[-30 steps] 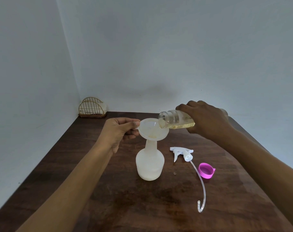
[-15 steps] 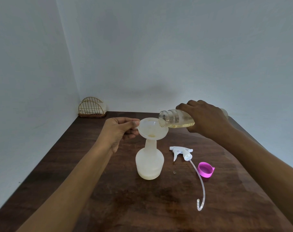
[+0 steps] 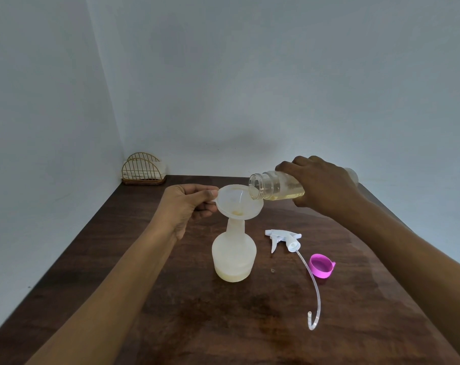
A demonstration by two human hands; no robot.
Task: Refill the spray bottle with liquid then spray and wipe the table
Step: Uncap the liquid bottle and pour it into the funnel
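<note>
The spray bottle [image 3: 234, 256] stands upright on the table [image 3: 223, 325], open-necked, with a thin layer of yellowish liquid at its bottom and a funnel [image 3: 239, 200] seated in its neck. The left hand [image 3: 186, 204], left of the bottle's top, pinches the funnel's rim tab between thumb and curled forefinger. The right hand [image 3: 321, 185], above and right of the bottle, wraps its fingers round a clear refill bottle [image 3: 271, 185] tipped almost level, its mouth over the funnel. A pouring stream is hard to make out. Right of the spray bottle lie the trigger head [image 3: 284, 238] and a pink cap [image 3: 321, 266].
</note>
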